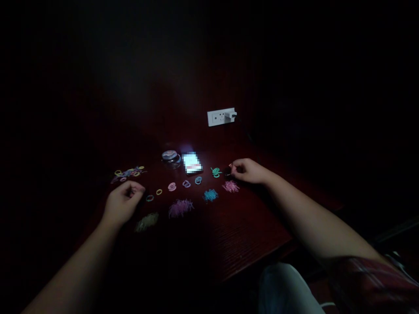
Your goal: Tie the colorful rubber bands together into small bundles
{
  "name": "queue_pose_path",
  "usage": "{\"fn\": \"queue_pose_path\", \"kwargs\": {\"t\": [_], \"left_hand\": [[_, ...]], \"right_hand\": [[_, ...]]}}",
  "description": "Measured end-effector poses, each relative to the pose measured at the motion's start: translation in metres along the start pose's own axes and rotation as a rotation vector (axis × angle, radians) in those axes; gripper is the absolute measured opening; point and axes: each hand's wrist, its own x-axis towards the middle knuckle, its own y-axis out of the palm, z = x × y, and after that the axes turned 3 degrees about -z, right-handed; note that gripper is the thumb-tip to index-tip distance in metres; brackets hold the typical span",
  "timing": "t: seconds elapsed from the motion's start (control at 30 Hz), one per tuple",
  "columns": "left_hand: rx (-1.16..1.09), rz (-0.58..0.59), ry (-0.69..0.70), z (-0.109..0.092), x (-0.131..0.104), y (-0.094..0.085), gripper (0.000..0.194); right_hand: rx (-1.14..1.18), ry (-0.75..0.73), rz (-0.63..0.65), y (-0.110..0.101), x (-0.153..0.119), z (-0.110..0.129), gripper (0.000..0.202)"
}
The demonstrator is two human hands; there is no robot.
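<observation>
My left hand (pixel 121 203) is closed in a loose pinch at the left of the dark red table, beside a teal rubber band (pixel 149 198). Whatever lies between its fingers, if anything, is hidden. On the right, the thumb and fingertips of my right hand (pixel 247 170) are pinched together low over the table, near the small green bands (pixel 216 172). What they hold is too dark to make out. Between the hands lie a yellow band (pixel 159 192), pink bands (pixel 172 186), purple bands (pixel 186 184) and blue bands (pixel 198 180).
Nearer me are piles of yellowish (pixel 147 222), purple (pixel 181 208), blue (pixel 210 195) and pink bands (pixel 231 186). Mixed bands (pixel 130 173) lie far left. A lidded jar (pixel 171 159) and a lit phone (pixel 191 162) stand behind. A wall socket (pixel 221 117) holds a plug.
</observation>
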Motion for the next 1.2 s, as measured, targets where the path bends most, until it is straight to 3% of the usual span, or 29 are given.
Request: {"fn": "queue_pose_path", "kwargs": {"t": [0.27,0.47,0.67,0.93,1.2], "left_hand": [[0.028,-0.001,-0.001,0.004,0.004,0.001,0.022],[0.035,-0.009,-0.039,0.001,0.006,0.002,0.024],[0.144,-0.032,-0.191,0.008,0.007,0.004,0.021],[0.462,-0.051,-0.273,0.041,0.019,0.003,0.026],[0.578,0.026,-0.143,0.046,0.053,0.020,0.030]], "right_hand": [[-0.023,0.029,0.149,-0.005,-0.004,0.017,0.005],[-0.130,0.064,0.187,-0.007,-0.004,0.024,0.006],[-0.084,0.068,0.246,-0.015,-0.006,0.028,0.013],[0.046,0.035,0.011,-0.022,0.000,0.008,0.046],[0.077,0.196,-0.139,-0.011,-0.002,0.010,0.061]]}}
